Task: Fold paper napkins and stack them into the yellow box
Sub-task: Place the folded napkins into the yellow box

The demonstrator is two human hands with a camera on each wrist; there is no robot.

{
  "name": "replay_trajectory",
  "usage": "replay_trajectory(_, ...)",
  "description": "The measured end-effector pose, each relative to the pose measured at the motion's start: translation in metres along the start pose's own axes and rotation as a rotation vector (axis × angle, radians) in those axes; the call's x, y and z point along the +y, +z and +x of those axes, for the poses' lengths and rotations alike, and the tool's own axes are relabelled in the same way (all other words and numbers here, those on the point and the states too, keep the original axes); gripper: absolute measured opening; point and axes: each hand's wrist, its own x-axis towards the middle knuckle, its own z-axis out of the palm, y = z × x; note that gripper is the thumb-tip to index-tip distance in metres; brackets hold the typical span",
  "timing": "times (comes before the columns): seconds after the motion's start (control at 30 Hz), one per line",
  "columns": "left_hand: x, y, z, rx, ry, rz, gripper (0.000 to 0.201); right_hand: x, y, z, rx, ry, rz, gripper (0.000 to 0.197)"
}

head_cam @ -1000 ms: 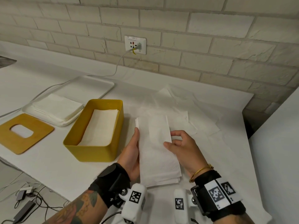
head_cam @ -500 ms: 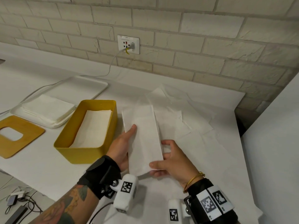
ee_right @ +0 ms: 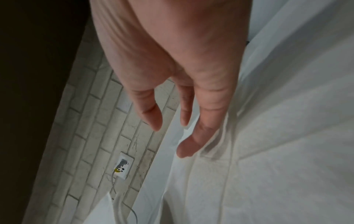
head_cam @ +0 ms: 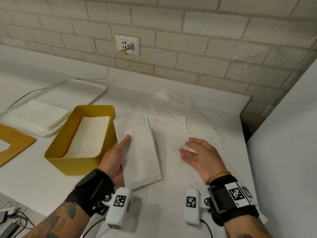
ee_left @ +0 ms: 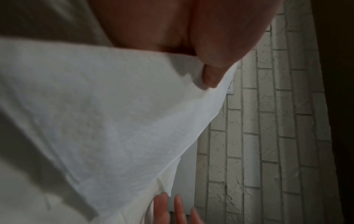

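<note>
Now I am holding the folded napkin [head_cam: 139, 152] in my left hand [head_cam: 114, 160], thumb on top, just right of the yellow box [head_cam: 75, 162]; my right hand [head_cam: 199, 155] is hovering, fingers relaxed, over loose napkins [head_cam: 180, 124] on the worktop [head_cam: 34, 179].

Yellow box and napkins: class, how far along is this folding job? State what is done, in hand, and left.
Done: folded napkins already lie in the yellow box. In hand: the left hand holds one folded napkin beside the box; the right hand is open and holds nothing. Left: unfolded napkins on the table and a stack on the tray.
</note>
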Motion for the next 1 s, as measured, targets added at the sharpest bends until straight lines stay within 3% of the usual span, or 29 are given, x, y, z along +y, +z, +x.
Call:
replay_trajectory(0.13,-0.005,-0.002,0.005,0.008,-0.076,0.009,0.036,0.001,0.008,0.005,-0.01,0.027,0.093,0.02)
replay_trajectory(0.37,-0.009,-0.002,0.005,0.013,-0.091,0.068,0.034,0.001,0.011,0.011,-0.052,-0.011,-0.061,0.024)
replay_trajectory(0.47,-0.007,0.0,0.003,0.006,-0.095,0.061,0.034,-0.006,0.01,0.009,-0.046,-0.126,-0.157,0.029)
replay_trajectory(0.67,-0.001,0.001,0.005,0.018,-0.065,0.007,0.036,-0.046,0.009,-0.011,-0.006,-0.534,-0.255,0.022)
replay_trajectory(0.8,0.007,0.011,0.003,0.009,-0.004,0.041,0.024,-0.072,0.018,-0.028,-0.094,-0.685,-0.218,0.022)
replay_trajectory(1.0,0.0,0.01,0.003,-0.004,-0.053,0.046,0.027,-0.087,0.028,-0.042,-0.342,-0.619,0.018,0.027)
